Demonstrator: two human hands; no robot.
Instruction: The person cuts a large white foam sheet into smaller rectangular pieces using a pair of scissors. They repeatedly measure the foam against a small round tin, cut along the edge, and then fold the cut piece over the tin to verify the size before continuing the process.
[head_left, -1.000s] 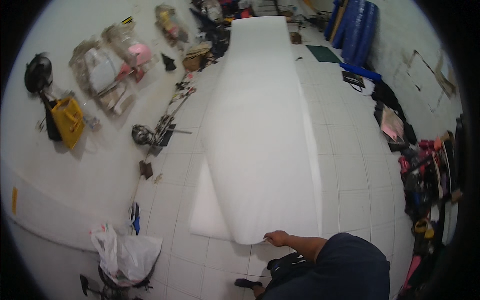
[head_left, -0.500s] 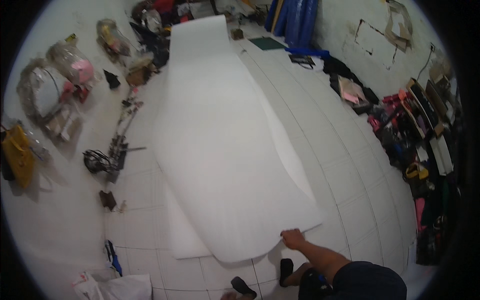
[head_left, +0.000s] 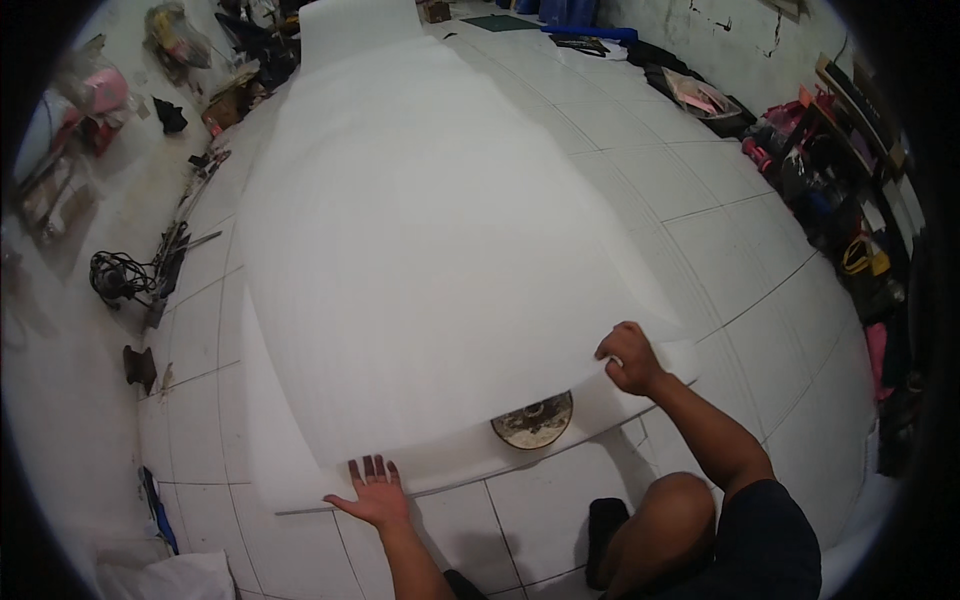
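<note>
A long white foam-like sheet stretches away from me over the floor, with another white sheet beneath it. My right hand has its fingers curled round the upper sheet's near right edge, holding it slightly raised. At the near left edge, my left hand is open, fingers spread and touching the upper sheet's rim. Between the hands, a round object with a mottled, worn top rests on the lower sheet. The upper sheet's edge covers its far part.
White floor tiles surround the sheets. Bags, boxes and other goods are heaped along the right wall. By the left wall lie a coiled cable and a dark metal piece. A white sack sits at lower left.
My view has moved closer to the near edge. My left hand has come to the sheet's left corner. The upper sheet's near edge has shifted, and the round object now shows.
</note>
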